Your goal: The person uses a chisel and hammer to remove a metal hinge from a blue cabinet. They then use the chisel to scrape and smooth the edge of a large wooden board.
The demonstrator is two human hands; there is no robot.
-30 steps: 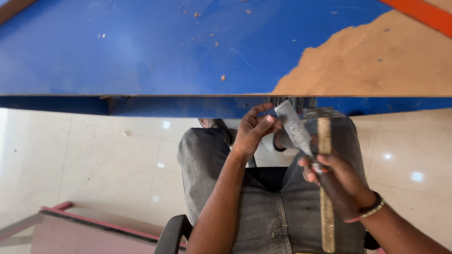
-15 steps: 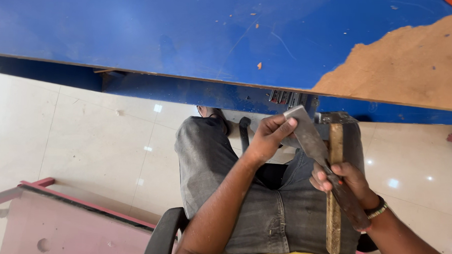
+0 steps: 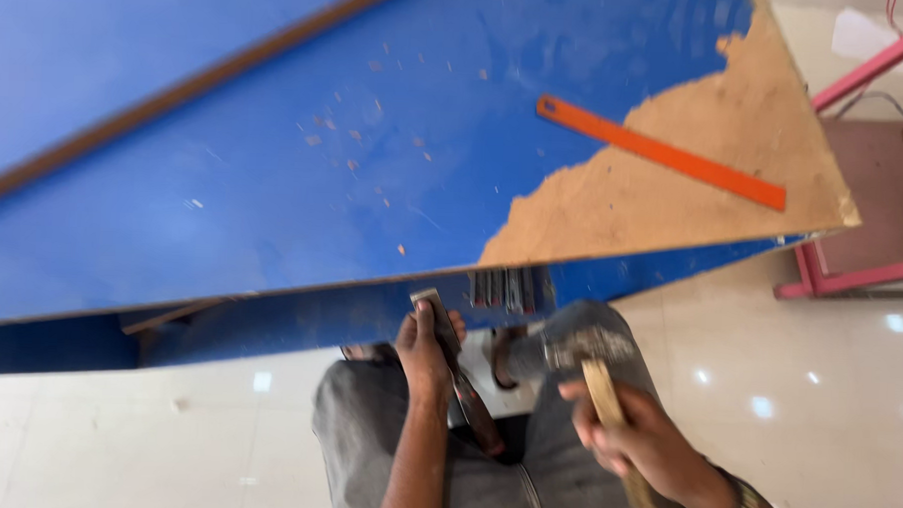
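I sit at a blue work table (image 3: 274, 178) with my lap under its front edge. My left hand (image 3: 420, 351) is closed around a flat metal chisel (image 3: 471, 410). The chisel's wide tip (image 3: 428, 299) rests against the table's front edge. To the right, my right hand (image 3: 650, 446) grips the wooden handle (image 3: 601, 387) of a hammer. The blurred metal hammer head (image 3: 573, 350) hangs level with the chisel, a little to its right and apart from it.
An orange ruler (image 3: 665, 153) lies on the bare brown patch (image 3: 673, 202) where the blue surface has peeled away. A thin wooden strip (image 3: 177, 94) crosses the tabletop diagonally. A pink metal frame (image 3: 851, 273) stands on the pale tiled floor (image 3: 165, 444) at the right.
My right hand held the chisel and the wooden handle together; now my left hand holds the chisel against the table edge and my right hand holds the hammer alone. The view swung upward over the table.
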